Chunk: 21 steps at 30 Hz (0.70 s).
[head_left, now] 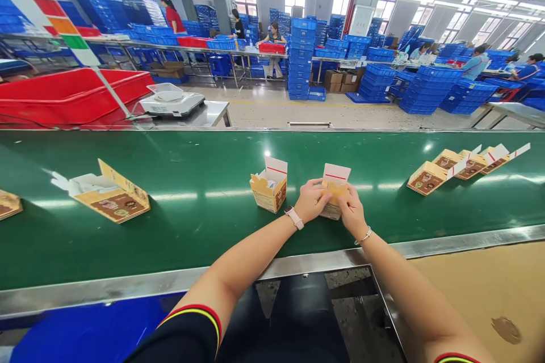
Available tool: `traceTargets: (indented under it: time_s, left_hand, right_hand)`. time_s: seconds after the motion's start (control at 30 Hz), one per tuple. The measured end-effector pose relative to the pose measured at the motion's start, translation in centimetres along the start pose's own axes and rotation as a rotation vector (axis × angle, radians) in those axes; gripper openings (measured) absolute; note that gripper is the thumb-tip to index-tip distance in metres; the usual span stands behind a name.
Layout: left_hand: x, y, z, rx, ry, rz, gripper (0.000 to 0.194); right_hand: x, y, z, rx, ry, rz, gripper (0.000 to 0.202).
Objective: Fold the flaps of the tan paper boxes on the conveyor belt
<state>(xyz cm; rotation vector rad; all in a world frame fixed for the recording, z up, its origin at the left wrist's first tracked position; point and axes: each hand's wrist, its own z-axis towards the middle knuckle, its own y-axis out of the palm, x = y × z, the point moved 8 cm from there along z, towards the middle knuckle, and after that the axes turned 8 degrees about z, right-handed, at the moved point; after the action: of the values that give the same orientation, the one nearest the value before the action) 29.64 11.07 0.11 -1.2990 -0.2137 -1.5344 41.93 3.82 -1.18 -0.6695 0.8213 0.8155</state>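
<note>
Both hands, left hand [313, 199] and right hand [349, 210], close their grip on a carton [335, 186] standing on the green belt [213, 227]; a second carton [269, 187] stands just left.

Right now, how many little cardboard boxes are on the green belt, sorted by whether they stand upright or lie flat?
Upright open boxes: 2, one in both hands, one beside it
Boxes lying flat on the belt: 5, one large at left, one cut off at the left edge, three overlapping at right
Total: 7
</note>
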Motion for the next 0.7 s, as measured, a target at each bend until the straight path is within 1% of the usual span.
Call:
traceTargets:
  time_s: [0.07, 0.13, 0.17, 0.2, 0.23, 0.27, 0.33, 0.4, 0.47, 0.53, 0.6, 0.7]
  left_hand:
    - [0.4, 1.0, 0.8, 0.017, -0.015, -0.024, 0.019]
    - [0.5, 1.6, 1.6, 0.071, -0.083, -0.081, 0.011]
    - [0.3, 1.8, 1.9, 0.11, -0.145, -0.134, 0.008]
    - [-0.1, 2.0, 2.1, 0.137, -0.221, -0.207, 0.014]
    - [-0.5, 2.5, 2.3, 0.139, -0.304, -0.298, 0.023]
    - [-0.8, 3.2, 2.5, 0.114, -0.383, -0.396, 0.03]
    - [-1.2, 4.6, 2.8, 0.029, -0.513, -0.562, 0.037]
    - [-1.5, 5.6, 2.9, -0.027, -0.619, -0.637, 0.04]
    - [-1.9, 6.0, 2.8, -0.04, -0.695, -0.646, 0.041]
    - [-2.0, 6.5, 2.7, -0.064, -0.732, -0.647, 0.037]
    - [-1.8, 7.3, 2.6, -0.082, -0.748, -0.646, 0.034]
    - [-1.5, 8.6, 2.7, -0.095, -0.782, -0.635, 0.034]
  right_hand:
    - [0.3, -1.4, 0.2, 0.125, 0.043, -0.019, 0.048]
    - [0.5, -2.4, 0.4, 0.188, 0.082, -0.03, 0.047]
    - [0.7, -2.7, 0.5, 0.203, 0.108, -0.032, 0.046]
    - [1.0, -2.9, 0.6, 0.215, 0.145, -0.031, 0.044]
    - [1.3, -3.1, 0.8, 0.234, 0.191, -0.023, 0.041]
    - [1.8, -3.3, 0.8, 0.263, 0.246, -0.001, 0.038]
    - [3.2, -3.6, 0.7, 0.347, 0.389, 0.104, 0.03]
    - [4.8, -3.6, 0.4, 0.415, 0.535, 0.237, 0.028]
    - [5.9, -3.6, 0.3, 0.408, 0.651, 0.334, 0.029]
    - [6.6, -3.5, 0.5, 0.337, 0.724, 0.384, 0.026]
    - [6.8, -3.6, 0.7, 0.266, 0.781, 0.419, 0.023]
    - [6.6, -4.0, 1.1, 0.217, 0.832, 0.434, 0.025]
